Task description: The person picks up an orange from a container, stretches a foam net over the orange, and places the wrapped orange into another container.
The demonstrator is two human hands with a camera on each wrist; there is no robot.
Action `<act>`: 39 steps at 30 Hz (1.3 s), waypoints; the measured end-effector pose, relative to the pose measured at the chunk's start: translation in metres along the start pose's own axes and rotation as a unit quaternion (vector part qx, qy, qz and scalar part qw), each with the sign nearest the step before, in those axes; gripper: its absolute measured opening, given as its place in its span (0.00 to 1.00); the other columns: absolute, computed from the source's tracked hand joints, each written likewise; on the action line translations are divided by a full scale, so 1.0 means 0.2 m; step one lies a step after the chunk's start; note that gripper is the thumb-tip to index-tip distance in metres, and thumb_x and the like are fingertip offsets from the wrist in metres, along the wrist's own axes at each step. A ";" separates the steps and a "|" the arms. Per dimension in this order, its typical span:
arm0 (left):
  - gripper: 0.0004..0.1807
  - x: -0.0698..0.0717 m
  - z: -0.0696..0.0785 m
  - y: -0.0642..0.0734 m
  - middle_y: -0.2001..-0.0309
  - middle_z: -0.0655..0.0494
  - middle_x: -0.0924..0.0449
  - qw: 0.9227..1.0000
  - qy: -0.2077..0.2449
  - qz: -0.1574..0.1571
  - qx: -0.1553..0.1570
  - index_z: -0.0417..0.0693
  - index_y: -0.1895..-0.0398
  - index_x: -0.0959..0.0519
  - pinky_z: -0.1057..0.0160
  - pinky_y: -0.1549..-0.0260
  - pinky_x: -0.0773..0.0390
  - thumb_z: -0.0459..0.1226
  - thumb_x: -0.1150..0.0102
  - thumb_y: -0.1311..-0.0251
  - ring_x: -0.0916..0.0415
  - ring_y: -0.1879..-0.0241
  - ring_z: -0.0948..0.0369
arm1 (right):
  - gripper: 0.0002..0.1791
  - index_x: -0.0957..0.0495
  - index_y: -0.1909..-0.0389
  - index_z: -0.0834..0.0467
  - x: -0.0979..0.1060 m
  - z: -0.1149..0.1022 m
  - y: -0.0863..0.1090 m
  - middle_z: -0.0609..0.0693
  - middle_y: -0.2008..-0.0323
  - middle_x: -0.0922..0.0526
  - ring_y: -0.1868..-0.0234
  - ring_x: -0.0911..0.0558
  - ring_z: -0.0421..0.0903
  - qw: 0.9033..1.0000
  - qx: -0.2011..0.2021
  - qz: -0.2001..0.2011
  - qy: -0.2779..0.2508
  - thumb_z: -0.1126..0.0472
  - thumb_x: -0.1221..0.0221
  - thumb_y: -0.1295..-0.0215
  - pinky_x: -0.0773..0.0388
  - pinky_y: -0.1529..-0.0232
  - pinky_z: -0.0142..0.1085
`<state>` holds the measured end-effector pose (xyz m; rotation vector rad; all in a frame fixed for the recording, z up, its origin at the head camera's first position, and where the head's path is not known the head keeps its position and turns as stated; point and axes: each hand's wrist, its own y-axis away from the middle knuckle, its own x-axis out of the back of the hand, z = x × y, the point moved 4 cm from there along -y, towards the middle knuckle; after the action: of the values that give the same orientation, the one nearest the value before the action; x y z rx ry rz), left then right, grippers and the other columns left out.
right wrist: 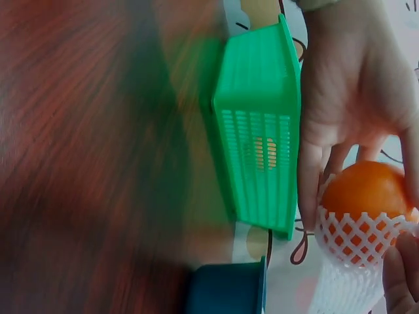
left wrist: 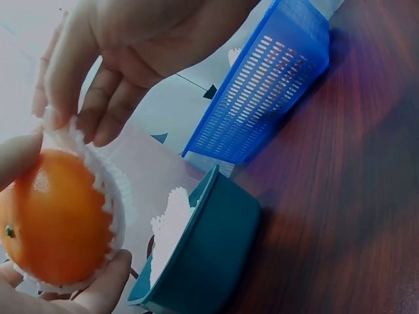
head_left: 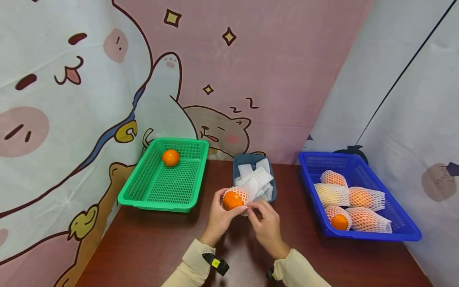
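Note:
An orange (head_left: 233,200) sits partly inside a white foam net sleeve (head_left: 252,186), its stem end bare. My left hand (head_left: 219,215) grips the orange and sleeve from the left, with fingers curled round the fruit and the thumb on the near side. With thumb and fingertips my right hand (head_left: 267,225) pinches the sleeve's edge at the right of the fruit. In the left wrist view the orange (left wrist: 59,219) fills the left side, the net rim around it. The right wrist view has the sleeve (right wrist: 360,242) covering the lower part of the fruit.
A small dark teal bin (head_left: 274,191) with several folded net sleeves stands just behind my hands. To the left, a green basket (head_left: 123,197) holds one bare orange (head_left: 170,158). To the right, a blue basket (head_left: 405,223) holds several net-wrapped fruits (head_left: 360,197). Printed cloth hangs behind the table.

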<state>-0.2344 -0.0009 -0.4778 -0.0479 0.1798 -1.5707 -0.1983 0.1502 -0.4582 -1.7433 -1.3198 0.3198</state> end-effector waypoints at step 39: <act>0.37 0.00 -0.08 -0.06 0.37 0.43 0.32 0.991 0.126 -0.035 0.005 0.39 0.32 0.37 0.64 0.48 0.25 0.25 0.37 0.47 0.29 0.43 0.53 | 0.14 0.21 0.73 0.65 0.02 -0.20 -0.07 0.54 0.73 0.22 0.71 0.23 0.49 0.998 -0.007 0.039 -0.041 0.84 0.41 0.60 0.26 0.67 0.31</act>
<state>-0.2477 0.0010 -0.4911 0.1547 0.3729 -1.6456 -0.1793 0.1337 -0.4250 -1.8134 -1.3163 0.4308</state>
